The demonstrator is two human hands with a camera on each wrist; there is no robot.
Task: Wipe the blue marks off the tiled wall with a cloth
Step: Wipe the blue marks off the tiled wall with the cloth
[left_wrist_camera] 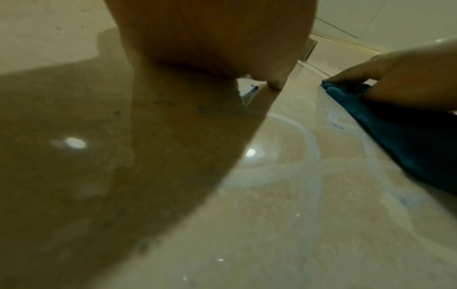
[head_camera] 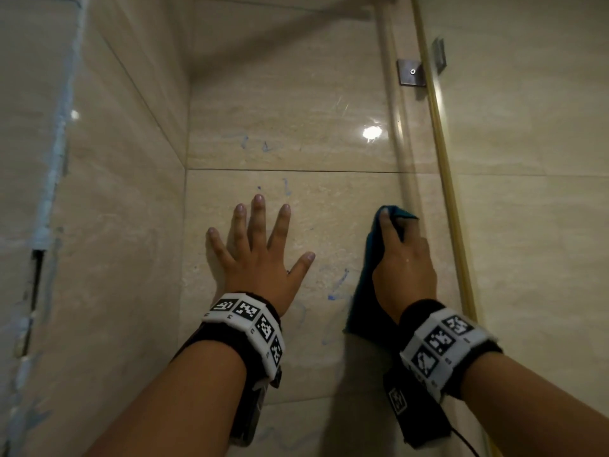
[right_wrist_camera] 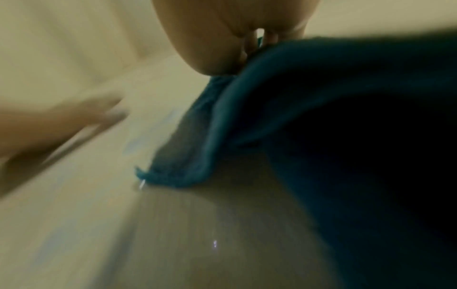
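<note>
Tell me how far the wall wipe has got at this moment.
Partly done. Pale smeared traces suggest some marks are already rubbed thin. In hand: the right hand presses the cloth on the wall near its right edge, while the left hand braces flat. Left: blue marks between the hands, above the left fingertips, and on the upper tile.

Metal bracket [head_camera: 410, 72] with screw sits up to my right, fixed beside gold trim strip [head_camera: 443, 166] running down glass panel [head_camera: 527, 127]. Ceiling light reflection [head_camera: 371, 132] glares nearby. Chipped edge [head_camera: 54, 159] on my far left.
</note>
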